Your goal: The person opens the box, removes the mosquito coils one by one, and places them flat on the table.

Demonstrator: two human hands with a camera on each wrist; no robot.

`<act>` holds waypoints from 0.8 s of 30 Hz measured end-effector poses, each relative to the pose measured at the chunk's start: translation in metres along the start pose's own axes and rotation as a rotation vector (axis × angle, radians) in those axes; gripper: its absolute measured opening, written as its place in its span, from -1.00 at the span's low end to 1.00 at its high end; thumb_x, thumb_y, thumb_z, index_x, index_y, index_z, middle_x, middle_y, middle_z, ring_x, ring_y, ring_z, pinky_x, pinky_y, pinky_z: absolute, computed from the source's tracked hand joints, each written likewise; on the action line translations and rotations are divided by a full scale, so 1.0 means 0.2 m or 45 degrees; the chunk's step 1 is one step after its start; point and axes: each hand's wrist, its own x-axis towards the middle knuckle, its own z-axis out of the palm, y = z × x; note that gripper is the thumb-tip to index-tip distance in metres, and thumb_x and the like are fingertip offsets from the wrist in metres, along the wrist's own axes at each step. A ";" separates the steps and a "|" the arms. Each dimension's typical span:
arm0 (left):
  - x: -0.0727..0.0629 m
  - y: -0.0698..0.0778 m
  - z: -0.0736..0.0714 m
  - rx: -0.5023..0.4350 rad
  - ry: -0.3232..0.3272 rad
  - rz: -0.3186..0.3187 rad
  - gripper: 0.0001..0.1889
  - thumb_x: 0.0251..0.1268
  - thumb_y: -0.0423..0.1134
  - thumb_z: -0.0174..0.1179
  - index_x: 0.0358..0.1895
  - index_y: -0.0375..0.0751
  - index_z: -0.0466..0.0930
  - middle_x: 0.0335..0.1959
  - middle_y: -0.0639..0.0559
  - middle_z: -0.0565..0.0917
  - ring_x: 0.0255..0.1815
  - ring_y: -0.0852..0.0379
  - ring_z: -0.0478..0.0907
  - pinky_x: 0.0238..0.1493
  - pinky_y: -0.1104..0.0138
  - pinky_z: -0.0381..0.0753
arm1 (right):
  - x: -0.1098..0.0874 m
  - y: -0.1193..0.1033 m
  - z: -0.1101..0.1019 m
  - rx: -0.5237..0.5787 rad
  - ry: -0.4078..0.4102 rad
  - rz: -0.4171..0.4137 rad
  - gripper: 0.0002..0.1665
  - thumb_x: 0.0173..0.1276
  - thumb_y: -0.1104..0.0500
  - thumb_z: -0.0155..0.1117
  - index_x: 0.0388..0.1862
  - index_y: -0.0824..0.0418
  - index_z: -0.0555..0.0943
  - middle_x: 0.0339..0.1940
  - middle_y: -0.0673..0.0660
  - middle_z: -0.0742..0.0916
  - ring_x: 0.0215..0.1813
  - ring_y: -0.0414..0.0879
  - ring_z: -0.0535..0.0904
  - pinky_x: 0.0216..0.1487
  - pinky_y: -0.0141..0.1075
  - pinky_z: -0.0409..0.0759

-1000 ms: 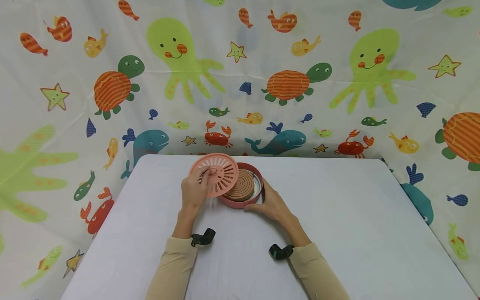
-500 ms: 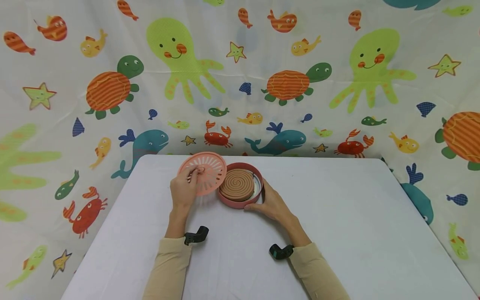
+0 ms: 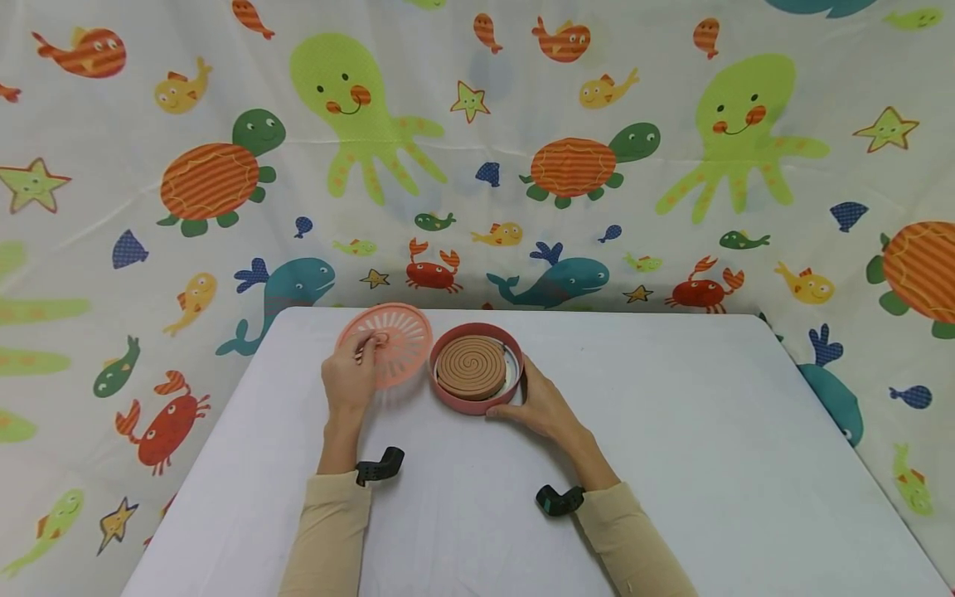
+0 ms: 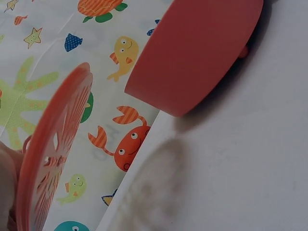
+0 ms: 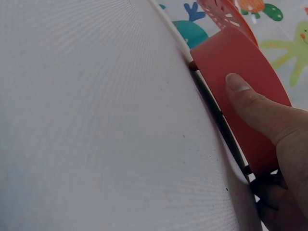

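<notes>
My left hand (image 3: 347,375) pinches the small ring handle of a round pink slotted lid (image 3: 406,342). This lid hangs over the table to the left of a round red mosquito coil box (image 3: 472,407), tilted, with a gap between them. In the left wrist view the lid (image 4: 54,149) stands nearly edge-on, apart from the box's side wall (image 4: 192,57). Tan mosquito coils (image 3: 470,366) lie inside the uncovered box. My right hand (image 3: 543,402) grips the box at its right side, thumb (image 5: 250,103) along the outer wall.
A white-covered table (image 3: 731,431) lies under everything. Behind it hangs a white curtain (image 3: 448,149) printed with sea animals. Dark wrist cameras are strapped to both wrists, the left camera (image 3: 382,466) and the right camera (image 3: 559,501).
My left hand has moved the lid leftward, off its overlap with the box, so the coils now show fully. The right hand and the box have stayed in place.
</notes>
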 end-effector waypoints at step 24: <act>-0.02 -0.15 -0.01 0.036 0.016 -0.067 -0.82 0.32 -0.41 0.26 -0.08 -0.40 0.72 -0.18 -0.31 0.78 -0.16 -0.29 0.75 -0.05 -0.09 0.70 | -0.01 0.00 0.00 0.018 -0.007 -0.003 0.45 -0.11 -0.39 0.60 0.65 -0.15 -0.03 0.60 -0.06 0.32 0.62 -0.07 0.21 0.57 0.05 0.26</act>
